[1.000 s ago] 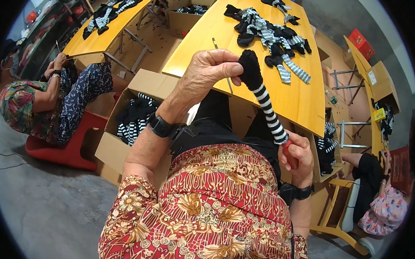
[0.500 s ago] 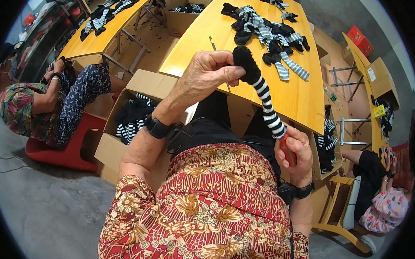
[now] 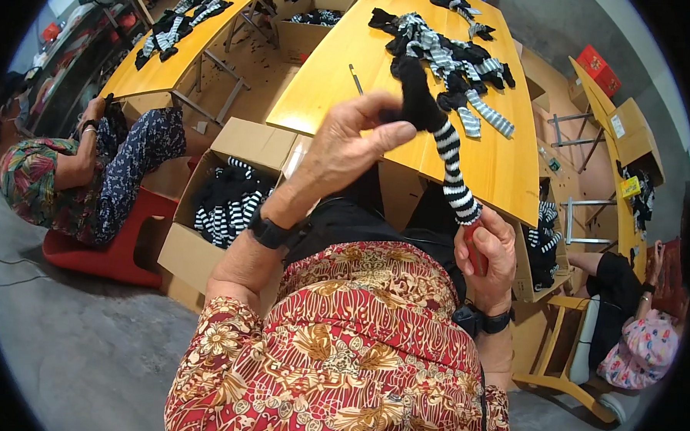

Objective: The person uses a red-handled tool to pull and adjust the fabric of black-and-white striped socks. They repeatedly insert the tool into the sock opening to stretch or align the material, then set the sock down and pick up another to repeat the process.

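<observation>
A black-and-white striped sock (image 3: 453, 162) with a black foot hangs between my two hands, its foot pointing up over the table. At its foot, my left hand (image 3: 352, 135) has the thumb and forefinger on either side of the black fabric, loosely closed; this hand is slightly blurred. At the cuff end, my right hand (image 3: 488, 252) grips a tool with a red handle (image 3: 478, 252). The sock's cuff meets the top of that handle. The rest of the tool is hidden, apparently inside the sock.
On the yellow table (image 3: 328, 84) lie a pile of striped socks (image 3: 437, 46) and a thin dark stick (image 3: 355, 79). Cardboard boxes of socks stand left (image 3: 244, 146) and right (image 3: 521, 262) of me. One person (image 3: 62, 165) sits at left, another (image 3: 633, 328) at right.
The sock's black foot has risen and straightened upward. My left hand has loosened its pinch and shifted slightly right and down along the foot. My right hand stays nearly still with the red handle.
</observation>
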A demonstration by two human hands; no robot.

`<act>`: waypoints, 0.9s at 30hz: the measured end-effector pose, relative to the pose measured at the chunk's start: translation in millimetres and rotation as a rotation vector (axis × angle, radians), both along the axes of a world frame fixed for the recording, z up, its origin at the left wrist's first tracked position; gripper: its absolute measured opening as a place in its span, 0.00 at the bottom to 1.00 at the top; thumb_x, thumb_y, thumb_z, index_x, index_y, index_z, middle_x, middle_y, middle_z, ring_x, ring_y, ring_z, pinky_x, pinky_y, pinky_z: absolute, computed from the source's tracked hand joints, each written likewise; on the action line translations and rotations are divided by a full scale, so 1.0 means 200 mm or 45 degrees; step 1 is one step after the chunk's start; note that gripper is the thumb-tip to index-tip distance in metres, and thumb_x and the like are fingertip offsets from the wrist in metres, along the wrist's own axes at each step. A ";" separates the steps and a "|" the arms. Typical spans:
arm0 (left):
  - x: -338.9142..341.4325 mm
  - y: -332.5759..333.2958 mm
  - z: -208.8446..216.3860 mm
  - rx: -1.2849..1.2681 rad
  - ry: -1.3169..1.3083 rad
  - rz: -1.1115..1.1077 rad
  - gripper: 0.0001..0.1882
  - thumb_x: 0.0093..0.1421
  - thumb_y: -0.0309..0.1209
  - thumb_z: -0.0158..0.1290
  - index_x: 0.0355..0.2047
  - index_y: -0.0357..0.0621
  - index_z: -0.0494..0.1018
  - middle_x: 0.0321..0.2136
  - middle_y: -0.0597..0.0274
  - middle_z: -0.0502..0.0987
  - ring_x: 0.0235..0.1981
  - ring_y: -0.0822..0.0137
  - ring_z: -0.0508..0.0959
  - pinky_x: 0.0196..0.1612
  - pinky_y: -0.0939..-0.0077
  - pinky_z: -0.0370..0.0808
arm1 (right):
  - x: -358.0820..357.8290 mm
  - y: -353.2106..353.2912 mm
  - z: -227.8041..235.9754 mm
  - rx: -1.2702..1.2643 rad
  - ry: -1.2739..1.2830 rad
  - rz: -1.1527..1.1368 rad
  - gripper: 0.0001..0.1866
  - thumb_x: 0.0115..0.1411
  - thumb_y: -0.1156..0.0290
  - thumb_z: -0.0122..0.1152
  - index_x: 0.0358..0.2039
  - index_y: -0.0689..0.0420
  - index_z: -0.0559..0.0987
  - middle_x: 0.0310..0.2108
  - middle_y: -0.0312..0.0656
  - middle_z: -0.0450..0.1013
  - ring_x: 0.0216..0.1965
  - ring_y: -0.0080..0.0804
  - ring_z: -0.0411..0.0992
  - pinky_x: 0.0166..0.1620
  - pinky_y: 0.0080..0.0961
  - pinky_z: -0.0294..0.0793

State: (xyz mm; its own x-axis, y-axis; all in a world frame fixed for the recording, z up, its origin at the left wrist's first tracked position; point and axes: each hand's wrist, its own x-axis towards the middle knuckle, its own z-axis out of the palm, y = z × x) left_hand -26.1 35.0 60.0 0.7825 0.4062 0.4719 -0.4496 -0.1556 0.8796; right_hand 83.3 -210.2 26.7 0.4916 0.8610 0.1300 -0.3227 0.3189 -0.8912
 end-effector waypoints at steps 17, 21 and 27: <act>0.12 0.03 -0.09 -0.401 -0.172 0.114 0.05 0.61 0.28 0.55 0.34 0.40 0.74 0.30 0.67 0.77 0.30 0.78 0.75 0.35 0.82 0.73 | -0.12 0.04 0.06 -0.373 -0.380 -0.253 0.20 0.66 0.70 0.48 0.58 0.59 0.68 0.26 0.36 0.71 0.18 0.13 0.64 0.19 0.10 0.62; 0.16 -0.02 -0.08 -0.406 -0.161 0.049 0.05 0.60 0.28 0.56 0.34 0.40 0.74 0.30 0.67 0.77 0.29 0.78 0.75 0.34 0.82 0.72 | -0.10 0.07 0.04 -0.256 -0.413 -0.296 0.20 0.66 0.71 0.49 0.58 0.59 0.69 0.25 0.35 0.71 0.18 0.13 0.64 0.18 0.11 0.61; 0.17 -0.09 -0.11 -0.435 -0.073 0.036 0.05 0.59 0.27 0.57 0.33 0.40 0.73 0.27 0.68 0.76 0.27 0.79 0.74 0.32 0.85 0.73 | -0.12 0.08 0.03 -0.257 -0.324 -0.356 0.19 0.66 0.71 0.49 0.58 0.58 0.69 0.26 0.36 0.71 0.18 0.14 0.63 0.18 0.11 0.61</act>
State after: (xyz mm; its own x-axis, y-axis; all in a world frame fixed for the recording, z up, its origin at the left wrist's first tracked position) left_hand 7.5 16.6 38.4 0.7447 0.5696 0.3479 -0.4996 0.1302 0.8564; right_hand 60.3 -193.4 33.1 0.6837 0.7199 0.1196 -0.0107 0.1737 -0.9847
